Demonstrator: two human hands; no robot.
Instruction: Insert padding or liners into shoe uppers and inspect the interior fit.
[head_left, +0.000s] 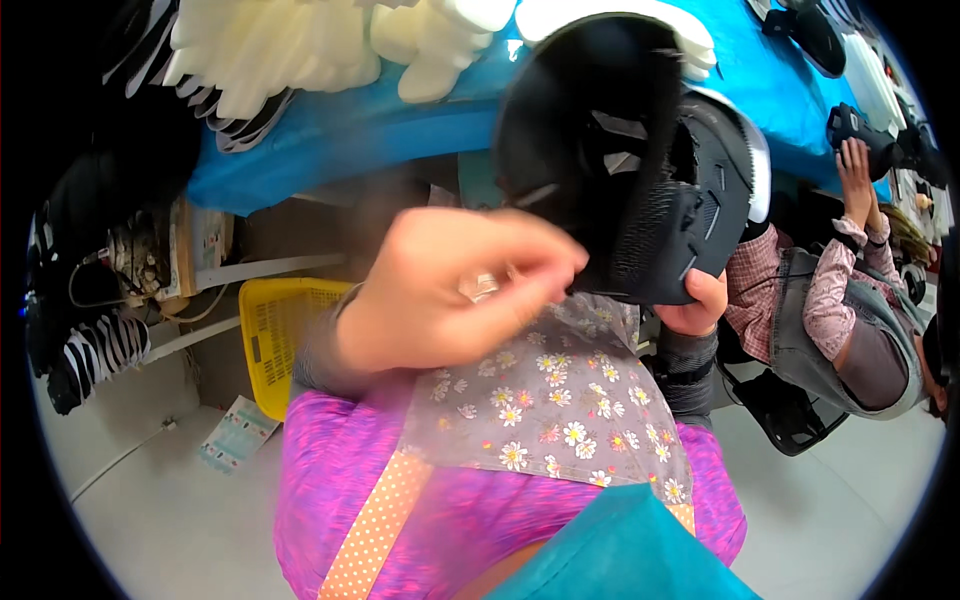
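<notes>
A black shoe (710,200) with mesh parts and a wide dark collar is held up in front of me, over the near edge of the table. A white edge shows along its right side. My right hand (700,303) grips it from below, the thumb on the outside. Just left of the shoe is my left hand (450,285), smeared by motion. Its thumb and fingertips are pressed together close to the collar. A small shiny clear bit shows inside the curl of the fingers, too blurred to name.
White foam shoe shapes (280,50) lie on the blue table cover (300,150). A yellow basket (275,335) stands below at left, near striped shoe parts (105,350). On the right, a co-worker (840,310) handles another black shoe (862,135). A floral apron (560,400) covers my lap.
</notes>
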